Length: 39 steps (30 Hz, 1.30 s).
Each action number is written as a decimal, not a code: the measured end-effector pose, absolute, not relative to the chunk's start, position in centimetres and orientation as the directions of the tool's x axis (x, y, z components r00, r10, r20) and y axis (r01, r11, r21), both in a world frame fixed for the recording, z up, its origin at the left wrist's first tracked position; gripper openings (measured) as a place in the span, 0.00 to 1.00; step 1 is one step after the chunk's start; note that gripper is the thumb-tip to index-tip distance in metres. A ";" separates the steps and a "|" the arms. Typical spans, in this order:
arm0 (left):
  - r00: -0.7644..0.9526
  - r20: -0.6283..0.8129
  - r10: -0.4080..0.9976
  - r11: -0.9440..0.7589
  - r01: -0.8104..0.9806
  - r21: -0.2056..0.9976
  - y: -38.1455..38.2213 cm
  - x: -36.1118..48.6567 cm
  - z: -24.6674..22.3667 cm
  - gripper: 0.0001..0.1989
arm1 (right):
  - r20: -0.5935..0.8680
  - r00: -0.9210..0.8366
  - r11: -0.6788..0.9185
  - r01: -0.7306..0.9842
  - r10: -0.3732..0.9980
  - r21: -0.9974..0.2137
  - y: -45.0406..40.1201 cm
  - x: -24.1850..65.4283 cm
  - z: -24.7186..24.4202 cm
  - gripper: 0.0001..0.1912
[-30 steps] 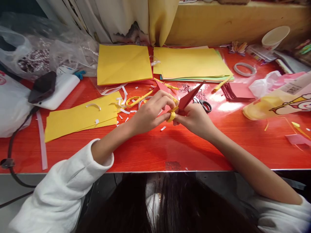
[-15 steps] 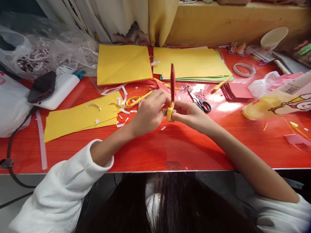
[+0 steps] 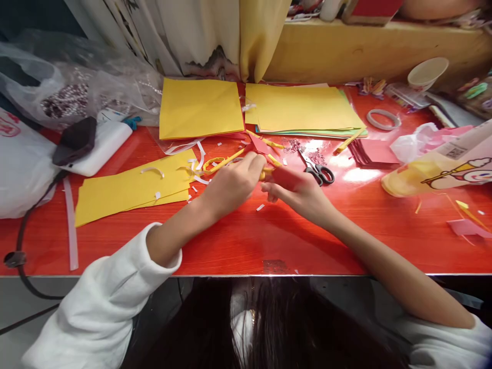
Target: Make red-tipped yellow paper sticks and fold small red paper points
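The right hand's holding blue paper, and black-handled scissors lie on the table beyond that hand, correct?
Not quite: the paper in the right hand is red, not blue, as the head view shows. The black-handled scissors do lie on the table beyond that hand.

Held paper point(image 3: 289, 177) red. Tabletop point(image 3: 230, 243) red. Sheets point(image 3: 203, 109) yellow. Scissor handles point(image 3: 319, 169) black. Curtain point(image 3: 207, 25) white, dark mountain-like motif point(image 3: 219, 57).

Red paper piece point(image 3: 287, 177), glossy tabletop point(image 3: 230, 251)
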<state>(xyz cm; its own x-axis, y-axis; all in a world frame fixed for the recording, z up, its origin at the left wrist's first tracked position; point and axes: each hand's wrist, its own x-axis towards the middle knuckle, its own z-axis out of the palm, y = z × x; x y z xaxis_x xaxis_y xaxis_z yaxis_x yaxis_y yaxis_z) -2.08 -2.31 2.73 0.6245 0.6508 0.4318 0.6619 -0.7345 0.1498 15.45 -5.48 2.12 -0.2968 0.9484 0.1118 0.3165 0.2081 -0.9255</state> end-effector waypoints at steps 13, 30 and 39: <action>0.614 0.465 0.638 -0.680 0.733 -0.035 -2.7 -1.9 2.3 0.11 | 0.149 -0.297 0.227 0.250 0.943 -0.941 -5.6 15.1 1.9 0.11; 0.615 0.069 0.785 -0.468 0.517 0.716 -1.7 -2.1 4.1 0.09 | 0.196 -0.267 0.284 0.348 0.943 -0.893 -5.5 15.6 2.4 0.11; 0.552 0.023 0.833 -0.358 0.508 0.783 -2.0 -1.6 3.4 0.10 | 0.157 -0.243 0.240 0.361 0.957 -0.901 -5.6 15.6 2.4 0.10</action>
<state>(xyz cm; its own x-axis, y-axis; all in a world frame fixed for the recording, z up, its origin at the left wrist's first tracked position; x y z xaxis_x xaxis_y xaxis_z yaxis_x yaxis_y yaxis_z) -1.57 -1.98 3.45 0.5521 0.8335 0.0228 0.5083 -0.3581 0.7832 15.63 -5.56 2.35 -0.2433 0.9571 0.1571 0.3610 0.2397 -0.9013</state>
